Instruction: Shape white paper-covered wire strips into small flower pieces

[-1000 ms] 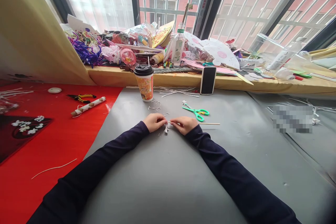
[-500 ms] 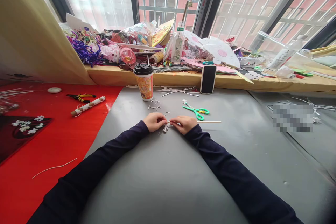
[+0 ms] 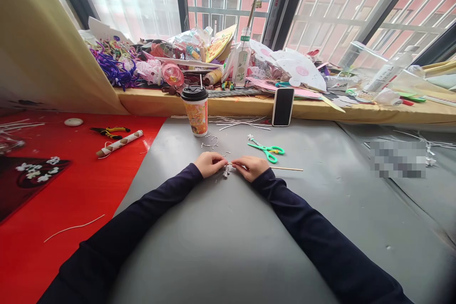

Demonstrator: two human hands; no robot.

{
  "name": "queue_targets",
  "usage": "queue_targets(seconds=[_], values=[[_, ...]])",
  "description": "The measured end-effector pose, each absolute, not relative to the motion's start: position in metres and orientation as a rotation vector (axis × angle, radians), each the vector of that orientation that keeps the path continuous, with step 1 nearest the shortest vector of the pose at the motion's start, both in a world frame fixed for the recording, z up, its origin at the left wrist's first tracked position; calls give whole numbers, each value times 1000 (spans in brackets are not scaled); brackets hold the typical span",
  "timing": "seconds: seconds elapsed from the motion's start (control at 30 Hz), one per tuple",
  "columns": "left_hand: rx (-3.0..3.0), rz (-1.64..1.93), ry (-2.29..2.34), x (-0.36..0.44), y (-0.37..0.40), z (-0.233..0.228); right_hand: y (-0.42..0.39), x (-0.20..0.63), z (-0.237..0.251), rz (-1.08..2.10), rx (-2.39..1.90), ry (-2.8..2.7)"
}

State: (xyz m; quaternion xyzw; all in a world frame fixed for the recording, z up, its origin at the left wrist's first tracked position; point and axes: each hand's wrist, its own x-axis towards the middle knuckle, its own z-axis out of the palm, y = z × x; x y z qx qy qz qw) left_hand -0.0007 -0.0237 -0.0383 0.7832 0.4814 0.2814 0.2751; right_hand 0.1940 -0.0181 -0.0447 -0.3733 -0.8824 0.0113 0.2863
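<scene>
**Between the two hands, a thin stick lies nearly left to right**

At the middle of the tabletop (image 3: 228,242), seen from my remote post, the right hand (image 3: 250,168) has its thumb and fingers pressed together, pinching the thin stick (image 3: 289,168) near its left end. The stick's long axis runs almost straight across my view; it passes the right wrist, and the free end sticks out to the right, a touch nearer to me than the left end. So most of its length lies on the right hand's side, while the left tip points at the left hand (image 3: 211,165), with only a narrow gap between the two sets of fingertips.

I read the left hand as pinching the upper end of a small white bundle (image 3: 225,174), which sits just below those fingertips, on the near side of the stick's tip. Whether bundle and stick touch is too small for me to tell.

Farther off, just beyond the right hand, I have green scissors (image 3: 264,147), handles to the right. The lidded cup (image 3: 195,116) stands on the far left, the phone (image 3: 283,107) leans on the far right, and loose white strands (image 3: 242,123) lie between them.
</scene>
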Motion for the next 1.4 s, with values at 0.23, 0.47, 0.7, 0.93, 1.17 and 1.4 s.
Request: queue_targets(seconds=[0.23, 0.47, 0.7, 0.93, 1.17, 1.4], values=[[2087, 707, 1242, -1, -24, -37, -19, 193, -46, 37, -984, -2356], [2082, 687, 1235, -2, -23, -37, -19, 193, -46, 44, -976, -2362], [2059, 694, 1244, -1, -23, -38, -19, 193, -45, 26, -977, -2373], [2076, 686, 1240, -2, -23, -37, -20, 193, -44, 45, -973, -2375], [2069, 680, 1237, -1, -24, -36, -19, 194, -45, 59, -969, -2380], [2086, 674, 1245, -1, -24, -35, -20, 194, -44, 55, -977, -2373]])
